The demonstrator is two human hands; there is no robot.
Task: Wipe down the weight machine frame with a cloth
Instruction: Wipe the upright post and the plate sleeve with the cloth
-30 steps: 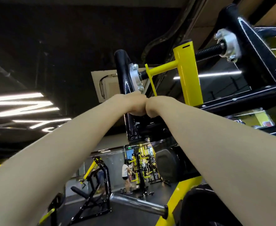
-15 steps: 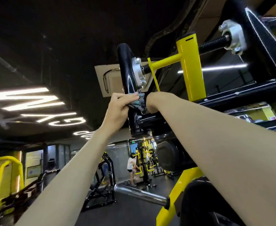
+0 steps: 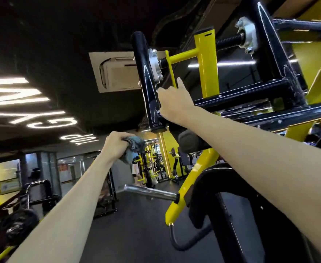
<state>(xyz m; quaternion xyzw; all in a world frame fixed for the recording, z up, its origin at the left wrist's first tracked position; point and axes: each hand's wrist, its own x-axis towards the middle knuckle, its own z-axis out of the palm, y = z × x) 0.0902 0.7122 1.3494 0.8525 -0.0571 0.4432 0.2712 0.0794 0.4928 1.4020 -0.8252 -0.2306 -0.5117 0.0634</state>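
Observation:
The weight machine frame (image 3: pixel 241 95) of black and yellow tubes rises above me, with a black upright post (image 3: pixel 146 82) at its left end. My left hand (image 3: pixel 116 144) grips a crumpled blue-grey cloth (image 3: pixel 136 144) in the air just below the post's bottom end, apart from the frame. My right hand (image 3: pixel 174 102) is raised against the right side of the post where it meets the black crossbar. Its thumb touches the post and one finger points straight up. Its other fingers are hidden behind the hand.
A chrome weight peg (image 3: pixel 150 192) sticks out left from a yellow arm (image 3: pixel 190 183) below my arms. A black pad (image 3: pixel 212 196) is at the lower right. More gym machines and a person (image 3: pixel 136 171) stand far off across the dark floor.
My left hand has dropped away from the post with the cloth to below the post's end. My right hand has stayed at the post and lifted a finger.

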